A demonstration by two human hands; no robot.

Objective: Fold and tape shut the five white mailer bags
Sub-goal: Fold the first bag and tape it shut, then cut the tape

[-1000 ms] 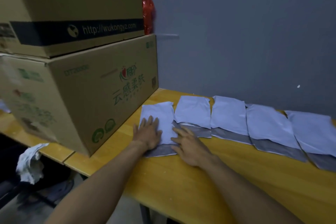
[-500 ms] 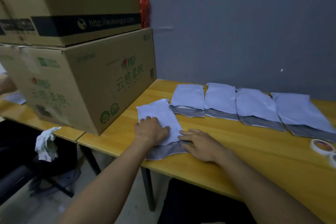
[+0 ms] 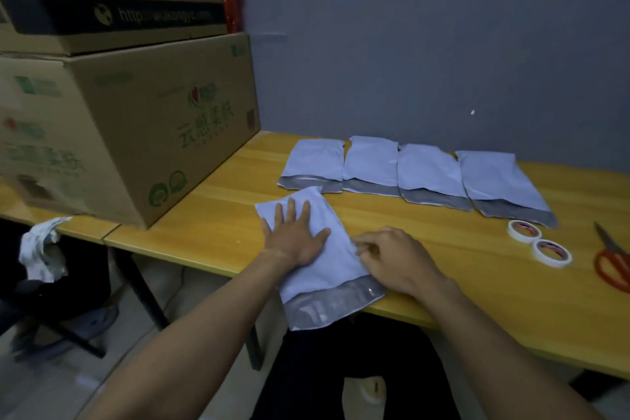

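One white mailer bag lies at the front edge of the wooden table, its grey flap hanging over the edge toward me. My left hand presses flat on its upper part with fingers spread. My right hand has curled fingers pinching the bag's right edge. Several more white mailer bags with grey flaps lie in a row near the wall. Two tape rolls sit to the right.
Two stacked cardboard boxes fill the table's left side. Red-handled scissors lie at the right edge of view. A crumpled white cloth hangs at the left, below the table edge. A grey wall stands behind.
The nearest bag has been pulled out of the row toward the table's front edge, its flap now overhanging. The view has shifted, bringing the tape rolls and scissors in.
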